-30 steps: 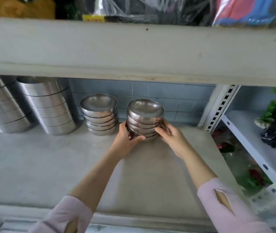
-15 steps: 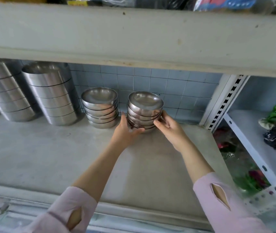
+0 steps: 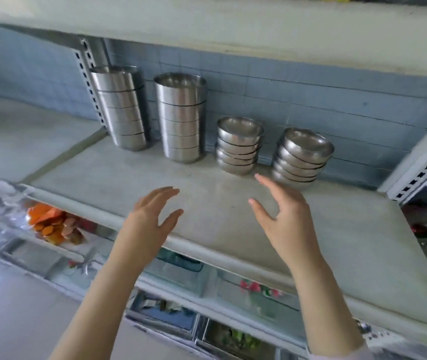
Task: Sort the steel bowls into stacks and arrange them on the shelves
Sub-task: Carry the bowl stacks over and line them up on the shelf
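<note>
Two low stacks of rounded steel bowls stand at the back of the grey shelf (image 3: 233, 219): the right stack (image 3: 301, 159) and the left stack (image 3: 239, 146). Further left stand two tall stacks of straight-sided steel bowls, one (image 3: 181, 118) beside the other (image 3: 122, 107). My left hand (image 3: 152, 216) hovers over the shelf's front part with fingers spread, holding nothing. My right hand (image 3: 284, 216) is also spread and empty, its fingertips just short of the right bowl stack.
A blue tiled wall (image 3: 311, 94) backs the shelf, and another shelf board (image 3: 207, 24) hangs close overhead. White slotted uprights stand at the left (image 3: 90, 84) and right (image 3: 425, 170). Packaged goods (image 3: 51, 224) lie on the shelves below.
Both hands have let go of the right bowl stack and drawn back toward me with fingers spread. The stack stays on the shelf. The view has swung to the left and down.
</note>
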Tool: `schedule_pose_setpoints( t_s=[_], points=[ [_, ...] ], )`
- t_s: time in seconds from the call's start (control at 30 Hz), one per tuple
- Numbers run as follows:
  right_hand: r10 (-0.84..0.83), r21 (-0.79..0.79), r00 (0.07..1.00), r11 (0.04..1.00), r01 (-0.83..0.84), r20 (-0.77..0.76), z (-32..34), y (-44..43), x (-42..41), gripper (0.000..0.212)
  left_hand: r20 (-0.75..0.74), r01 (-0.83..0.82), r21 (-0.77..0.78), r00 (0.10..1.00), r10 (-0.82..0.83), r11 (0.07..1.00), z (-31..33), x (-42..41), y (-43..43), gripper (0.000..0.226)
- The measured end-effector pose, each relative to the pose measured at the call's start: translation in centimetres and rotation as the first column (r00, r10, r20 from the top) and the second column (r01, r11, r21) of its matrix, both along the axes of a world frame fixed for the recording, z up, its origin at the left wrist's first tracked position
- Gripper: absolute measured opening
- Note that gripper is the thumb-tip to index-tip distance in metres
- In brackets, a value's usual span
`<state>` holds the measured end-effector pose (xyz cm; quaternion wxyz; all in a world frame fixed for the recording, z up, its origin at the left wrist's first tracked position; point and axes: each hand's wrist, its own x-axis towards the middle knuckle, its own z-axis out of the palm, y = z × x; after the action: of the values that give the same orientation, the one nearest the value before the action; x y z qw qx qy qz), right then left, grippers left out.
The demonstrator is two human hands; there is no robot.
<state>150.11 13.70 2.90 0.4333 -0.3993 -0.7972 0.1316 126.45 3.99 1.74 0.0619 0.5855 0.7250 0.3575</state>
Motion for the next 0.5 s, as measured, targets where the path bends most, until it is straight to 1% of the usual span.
schedule_pose_setpoints(
  t_s=[0.07, 0.13, 0.33, 0.5],
  points=[
    [0.066, 0.043, 0.996, 0.997, -0.068, 0.053, 0.1, -2.1, -4.3, 0.045, -0.063, -0.072, -0.004, 0.995, 0.072, 0.997, 0.2, -3.5, -4.5, 0.043],
    [0.136, 0.066, 0.989, 0.988, -0.14, 0.065, 0.1, -4.6, -9.0, 0.046, -0.092, -0.152, -0.012, 0.984, 0.15, 0.988, 0.5, -7.0, -9.1, 0.045],
    [0.333, 0.066, 0.941, 0.939, -0.337, 0.064, -0.6, -12.8, -23.1, 0.048, -0.095, -0.401, 0.018, 0.911, 0.4, 0.916, 0.0, -17.2, -22.7, 0.047],
    [0.494, 0.032, 0.864, 0.866, -0.499, 0.097, -0.2, -18.5, -33.6, 0.051, -0.082, -0.559, 0.039, 0.824, 0.56, 0.828, -0.1, -23.5, -32.0, 0.046]
  ],
)
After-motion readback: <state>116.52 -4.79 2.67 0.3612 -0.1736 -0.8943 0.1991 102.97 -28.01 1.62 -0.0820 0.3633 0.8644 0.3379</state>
